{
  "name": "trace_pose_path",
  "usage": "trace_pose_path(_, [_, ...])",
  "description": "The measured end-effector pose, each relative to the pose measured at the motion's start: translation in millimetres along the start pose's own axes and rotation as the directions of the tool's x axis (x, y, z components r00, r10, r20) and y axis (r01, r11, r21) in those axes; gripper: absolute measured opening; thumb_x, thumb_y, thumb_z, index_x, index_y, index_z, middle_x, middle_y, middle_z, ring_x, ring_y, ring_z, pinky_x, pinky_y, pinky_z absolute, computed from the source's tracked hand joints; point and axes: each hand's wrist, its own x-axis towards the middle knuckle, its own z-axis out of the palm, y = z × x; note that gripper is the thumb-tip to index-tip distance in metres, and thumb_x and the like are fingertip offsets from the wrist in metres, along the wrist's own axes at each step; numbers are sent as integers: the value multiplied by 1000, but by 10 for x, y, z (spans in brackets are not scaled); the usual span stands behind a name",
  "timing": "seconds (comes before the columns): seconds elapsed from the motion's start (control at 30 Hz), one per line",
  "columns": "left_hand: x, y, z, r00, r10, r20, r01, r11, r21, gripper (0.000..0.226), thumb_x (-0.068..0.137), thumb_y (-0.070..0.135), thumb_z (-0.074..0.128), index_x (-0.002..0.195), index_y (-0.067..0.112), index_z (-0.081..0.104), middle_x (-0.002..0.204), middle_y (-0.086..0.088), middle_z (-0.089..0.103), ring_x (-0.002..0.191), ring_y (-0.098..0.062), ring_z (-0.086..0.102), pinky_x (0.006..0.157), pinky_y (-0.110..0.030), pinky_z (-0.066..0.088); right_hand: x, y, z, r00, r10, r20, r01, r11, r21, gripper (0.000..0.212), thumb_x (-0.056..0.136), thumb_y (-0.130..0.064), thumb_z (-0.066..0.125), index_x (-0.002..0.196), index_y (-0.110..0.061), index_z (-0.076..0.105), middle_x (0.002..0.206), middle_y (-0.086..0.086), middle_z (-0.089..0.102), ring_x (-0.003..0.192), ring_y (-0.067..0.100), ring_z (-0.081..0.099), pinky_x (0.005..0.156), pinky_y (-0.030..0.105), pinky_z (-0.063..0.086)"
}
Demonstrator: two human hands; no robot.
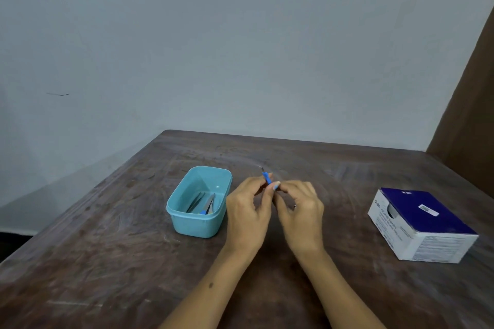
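From the head camera we see our left hand (247,208) and right hand (300,208) meeting above the table (267,288). Both pinch a small blue tool (266,177), its thin metal tip pointing away from us, just right of the teal tub (196,227). We judge the work to be early: one tool is out, a few more (200,203) (tweezers, it seems) lie in the tub, and the box of swabs (422,224) sits well apart on the right, no swab out.
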Motion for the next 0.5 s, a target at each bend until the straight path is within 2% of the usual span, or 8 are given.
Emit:
trace_pose_path(0.17, [13, 29, -19, 998, -38, -53, 34, 997, -66, 16, 84, 17, 64, 96, 11, 72, 84, 9, 69, 77, -4, 64, 68, -11, 49, -21, 51, 1, 997, 38, 66, -38, 999, 0, 14, 73, -6, 77, 83, -14, 73, 77, -2, 67, 75, 9, 53, 67, 20, 44])
trace_pose_path(0.33, [32, 73, -49, 997, -28, -69, 23, 997, -72, 19, 84, 14, 64, 101, 19, 69, 83, 12, 66, 78, -5, 64, 64, -10, 50, -9, 12, -19, 1000, -22, 2, 22, 1000, -4, 16, 73, -7, 77, 87, -11, 73, 80, -1, 68, 78, 10, 54, 70, 9, 39])
trace_pose_path(0.4, [46, 91, -63, 997, -14, -76, 8, 997, -73, 18, 84, 18, 62, 101, 20, 69, 83, 13, 66, 77, -3, 63, 64, -11, 50, -6, 8, -11, 1000, -28, 8, 28, 1000, -5, 16, 72, -6, 77, 87, -11, 73, 79, 0, 68, 77, 11, 54, 70, 11, 40])
trace_pose_path(0.5, [70, 129, -86, 996, -8, -84, 2, 997, -73, 18, 85, 23, 63, 95, 13, 72, 81, 11, 69, 71, -3, 60, 61, -14, 48, -13, 81, 13, 999, 5, 50, -4, 1000, -10, 10, 72, -7, 78, 79, -13, 72, 74, -1, 66, 73, 14, 55, 67, 15, 40])
